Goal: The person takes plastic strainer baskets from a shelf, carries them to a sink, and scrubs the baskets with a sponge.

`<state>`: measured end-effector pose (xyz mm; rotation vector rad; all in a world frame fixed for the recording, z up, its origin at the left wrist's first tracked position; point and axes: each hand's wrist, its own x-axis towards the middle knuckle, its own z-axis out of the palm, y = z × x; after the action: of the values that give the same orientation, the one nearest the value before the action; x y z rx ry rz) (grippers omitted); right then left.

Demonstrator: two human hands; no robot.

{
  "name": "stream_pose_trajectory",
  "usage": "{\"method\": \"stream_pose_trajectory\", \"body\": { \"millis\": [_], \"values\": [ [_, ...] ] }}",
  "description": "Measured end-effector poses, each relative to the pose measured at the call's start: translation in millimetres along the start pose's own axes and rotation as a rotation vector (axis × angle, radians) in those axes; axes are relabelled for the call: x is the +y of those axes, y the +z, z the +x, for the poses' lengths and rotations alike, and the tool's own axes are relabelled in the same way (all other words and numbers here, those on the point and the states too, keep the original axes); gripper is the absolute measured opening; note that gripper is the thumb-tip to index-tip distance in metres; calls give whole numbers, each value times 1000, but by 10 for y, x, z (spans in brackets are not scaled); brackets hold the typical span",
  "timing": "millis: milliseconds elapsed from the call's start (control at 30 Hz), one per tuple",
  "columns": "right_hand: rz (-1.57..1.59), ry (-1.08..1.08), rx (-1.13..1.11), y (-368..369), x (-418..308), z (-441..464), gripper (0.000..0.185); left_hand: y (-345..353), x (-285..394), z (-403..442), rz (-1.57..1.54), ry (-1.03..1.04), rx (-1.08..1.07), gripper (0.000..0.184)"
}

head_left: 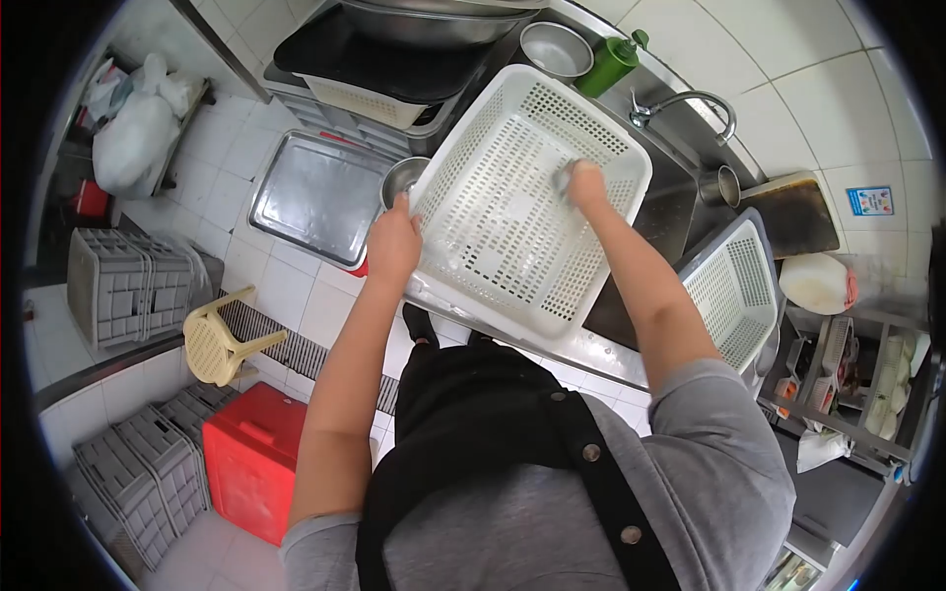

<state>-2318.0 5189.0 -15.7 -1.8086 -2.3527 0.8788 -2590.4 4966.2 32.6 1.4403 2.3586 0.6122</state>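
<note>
A large white perforated plastic basket [473, 246] lies tilted across the sink edge in front of me, with wet patches on its floor. My left hand [394, 241] is closed on its left rim, beside a small metal bowl [404, 179]. Inside the basket, toward its right side, my right hand [587, 187] is closed around a greyish scrubber [564, 179] pressed near the basket floor. The fingers hide most of the scrubber, so its exact kind is hard to make out.
Behind the basket stand a metal basin [557, 49] and a green bottle [608, 65]. A curved faucet [690, 98] rises over the sink [655, 197]. Another white basket [732, 295] leans at right. At left are a metal tray [320, 202], a yellow stool [212, 345] and a red box [254, 458].
</note>
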Motion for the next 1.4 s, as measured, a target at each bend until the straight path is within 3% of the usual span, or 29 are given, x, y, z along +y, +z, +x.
{"method": "stream_pose_trajectory", "body": {
  "millis": [67, 133, 167, 200, 267, 333, 367, 400, 433, 500, 600, 667, 733, 800, 867, 933, 1000, 1100, 1200, 1267, 1367, 1400],
  "values": [
    [-175, -254, 293, 241, 214, 294, 20, -36, 55, -10, 3, -42, -17, 38],
    [165, -161, 296, 864, -139, -251, 29, -58, 108, -43, 22, -72, -15, 38],
    [48, -319, 176, 1202, -178, -586, 37, -67, 122, -34, 31, -86, -14, 38],
    [199, -386, 84, 1315, -348, -988, 35, -67, 124, 2, 23, -69, -10, 38],
    [-37, -830, -108, 1039, -434, -1235, 26, -56, 77, -13, 11, -40, -22, 39],
    [247, -651, -426, 834, -373, -764, 23, -47, 35, 8, -1, 1, -26, 38],
    [180, -672, -171, 636, -486, -607, 21, -44, 21, 21, -5, 25, -28, 37],
    [336, -484, -65, 568, -607, -436, 20, -32, 23, 26, 7, 16, -23, 37],
    [269, -509, 70, 539, -758, -337, 20, -17, 29, 27, 19, 10, -20, 36],
    [276, -455, 69, 810, -1050, -422, 26, -5, 62, 28, 35, -7, -23, 35],
    [161, -774, -210, 1257, -1212, -989, 34, -57, 145, 52, 45, -38, -46, 36],
    [191, -850, -112, 1256, -980, -1114, 33, -92, 136, 48, 65, -55, -74, 37],
    [22, -747, -400, 1004, -560, -1210, 38, -105, 126, 47, 74, -50, -62, 38],
    [-239, -785, -654, 723, -38, -1302, 31, -73, 142, 47, 53, -39, -59, 38],
    [-56, -581, -839, 190, 22, -1189, 23, -28, 108, 58, 15, -18, -64, 38],
    [-323, -703, -311, 127, 585, -611, 19, -7, 78, 91, 15, 24, -62, 37],
    [-346, -86, -145, -337, 374, -208, 19, -27, 89, 62, 29, 22, -82, 37],
    [-702, -261, 174, 231, 443, -411, 20, -91, 205, 99, 48, -24, -100, 39],
    [-655, -282, -83, 602, 16, -1368, 23, -29, 191, 98, 22, -72, -75, 42],
    [-719, -541, -245, 483, -241, -1939, 20, -25, 170, 84, 13, -60, -70, 42],
    [-669, -476, -521, 35, -218, -1842, 17, -53, 127, 130, 29, -31, -113, 42],
    [-713, -425, -388, -86, -11, -1614, 16, -65, 128, 150, 40, -8, -102, 40]
  ]
}}
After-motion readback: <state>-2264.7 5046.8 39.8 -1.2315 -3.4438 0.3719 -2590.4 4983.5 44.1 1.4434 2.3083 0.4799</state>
